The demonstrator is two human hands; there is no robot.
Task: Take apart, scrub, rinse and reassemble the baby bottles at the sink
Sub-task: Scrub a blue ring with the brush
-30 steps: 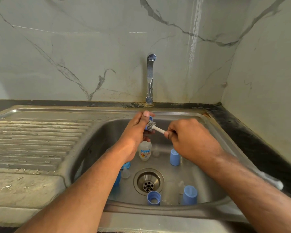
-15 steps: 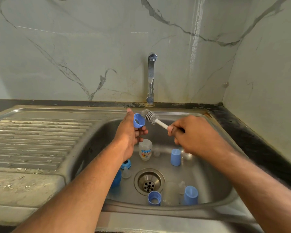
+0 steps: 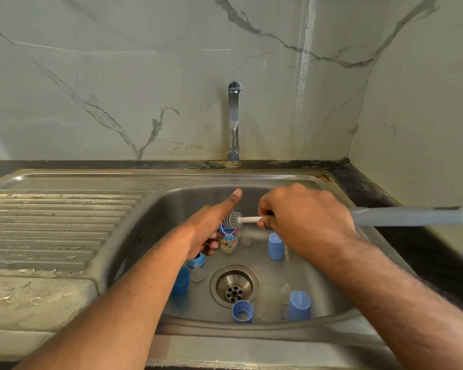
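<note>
Bottle parts loose in sink

Soft, even light is falling, glare is streaking the veined marble wall, and wide-angle distortion is bending the edges.

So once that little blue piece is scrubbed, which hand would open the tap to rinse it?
Probably the left. The right hand is closed around the brush, while the left hand holds only the small blue collar, thumb already free and pointing towards the tap.
</note>
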